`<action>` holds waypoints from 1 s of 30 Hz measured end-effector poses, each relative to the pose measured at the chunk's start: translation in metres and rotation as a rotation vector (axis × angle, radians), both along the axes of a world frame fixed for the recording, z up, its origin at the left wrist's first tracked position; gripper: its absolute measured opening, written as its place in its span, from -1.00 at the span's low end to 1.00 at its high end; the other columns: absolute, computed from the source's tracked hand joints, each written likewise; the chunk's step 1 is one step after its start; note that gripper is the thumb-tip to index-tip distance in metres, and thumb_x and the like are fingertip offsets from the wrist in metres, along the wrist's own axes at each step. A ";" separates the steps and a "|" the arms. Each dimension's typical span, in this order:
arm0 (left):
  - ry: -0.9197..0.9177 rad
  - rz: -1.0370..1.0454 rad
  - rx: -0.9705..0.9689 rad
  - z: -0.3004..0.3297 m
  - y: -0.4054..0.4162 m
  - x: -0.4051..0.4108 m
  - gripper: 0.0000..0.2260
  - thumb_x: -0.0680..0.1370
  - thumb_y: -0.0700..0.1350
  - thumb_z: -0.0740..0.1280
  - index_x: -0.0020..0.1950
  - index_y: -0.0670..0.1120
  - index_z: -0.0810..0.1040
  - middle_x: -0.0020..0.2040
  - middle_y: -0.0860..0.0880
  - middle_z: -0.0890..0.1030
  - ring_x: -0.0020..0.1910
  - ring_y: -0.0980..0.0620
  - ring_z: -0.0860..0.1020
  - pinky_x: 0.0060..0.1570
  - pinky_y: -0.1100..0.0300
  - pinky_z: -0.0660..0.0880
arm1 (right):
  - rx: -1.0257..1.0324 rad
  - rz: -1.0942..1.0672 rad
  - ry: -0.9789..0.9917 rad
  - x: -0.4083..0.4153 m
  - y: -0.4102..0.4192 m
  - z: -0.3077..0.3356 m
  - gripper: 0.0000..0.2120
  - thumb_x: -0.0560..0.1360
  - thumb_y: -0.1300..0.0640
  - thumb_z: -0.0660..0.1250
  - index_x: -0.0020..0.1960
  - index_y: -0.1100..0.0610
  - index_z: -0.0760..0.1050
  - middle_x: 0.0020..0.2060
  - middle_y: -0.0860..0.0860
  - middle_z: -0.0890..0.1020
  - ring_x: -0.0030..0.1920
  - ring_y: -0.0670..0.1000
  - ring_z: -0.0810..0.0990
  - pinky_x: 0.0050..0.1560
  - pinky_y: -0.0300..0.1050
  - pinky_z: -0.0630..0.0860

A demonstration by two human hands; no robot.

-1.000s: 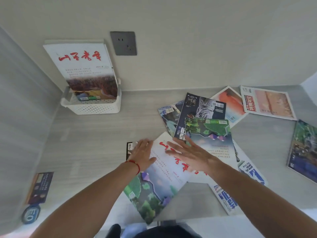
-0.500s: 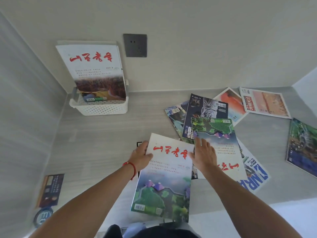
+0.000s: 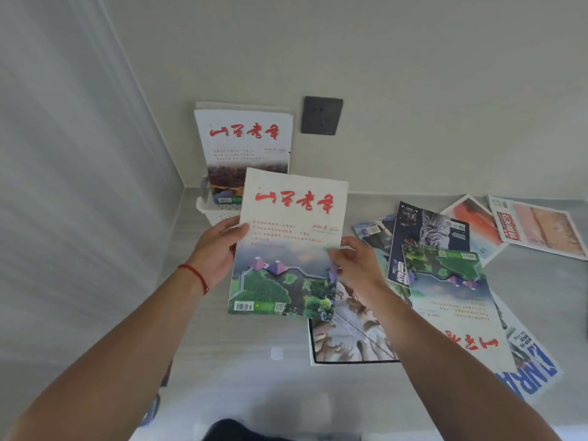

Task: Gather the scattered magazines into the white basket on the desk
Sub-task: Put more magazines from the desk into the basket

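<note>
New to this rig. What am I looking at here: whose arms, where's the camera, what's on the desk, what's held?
No machine: a person wears one wide-angle camera on the head, looking forward and down, so the two arms are their own. The left hand and right hand grip a magazine with red title lettering by its side edges, raised above the grey desk. Behind it stands the white basket, already holding a similar magazine upright against the wall. More scattered magazines lie overlapping on the right.
</note>
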State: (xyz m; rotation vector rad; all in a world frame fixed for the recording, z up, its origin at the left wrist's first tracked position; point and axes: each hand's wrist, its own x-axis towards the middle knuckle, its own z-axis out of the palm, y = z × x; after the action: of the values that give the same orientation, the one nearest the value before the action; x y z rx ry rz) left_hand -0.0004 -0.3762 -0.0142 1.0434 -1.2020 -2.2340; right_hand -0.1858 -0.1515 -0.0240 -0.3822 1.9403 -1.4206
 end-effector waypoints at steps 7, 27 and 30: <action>-0.278 0.037 -0.566 0.027 -0.061 0.013 -0.80 0.61 -0.22 0.34 -0.03 0.06 0.67 -0.06 0.18 0.73 -0.07 0.08 0.68 -0.10 0.18 0.60 | -0.040 -0.007 0.331 -0.006 -0.095 0.056 -0.90 0.52 0.20 0.43 0.00 0.05 0.66 -0.39 0.05 0.71 -0.42 0.05 0.61 -0.19 0.03 0.63; -0.459 0.112 -0.661 0.048 -0.170 -0.046 -0.74 0.61 0.01 0.32 0.01 -0.17 0.65 0.11 -0.13 0.72 0.11 -0.19 0.68 0.19 -0.19 0.61 | 0.179 0.004 0.585 -0.062 -0.223 0.075 -0.79 0.55 0.17 0.28 -0.24 0.15 0.57 -0.28 0.08 0.65 -0.30 0.06 0.54 -0.42 -0.28 0.36; -0.536 0.120 -0.735 0.033 -0.171 -0.055 -0.76 0.63 -0.06 0.30 0.05 -0.20 0.67 0.08 -0.16 0.72 0.08 -0.19 0.68 0.15 -0.14 0.63 | 0.191 -0.006 0.526 -0.071 -0.228 0.050 -0.78 0.56 0.19 0.31 -0.26 0.09 0.57 -0.29 -0.01 0.60 -0.36 -0.13 0.49 -0.58 -0.47 0.28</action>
State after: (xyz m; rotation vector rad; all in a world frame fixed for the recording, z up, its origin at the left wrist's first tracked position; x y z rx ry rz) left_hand -0.0552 -0.5477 0.0193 1.3527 -1.9051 -1.2431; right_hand -0.2569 -0.3792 0.0263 -0.7149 2.4711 -1.2021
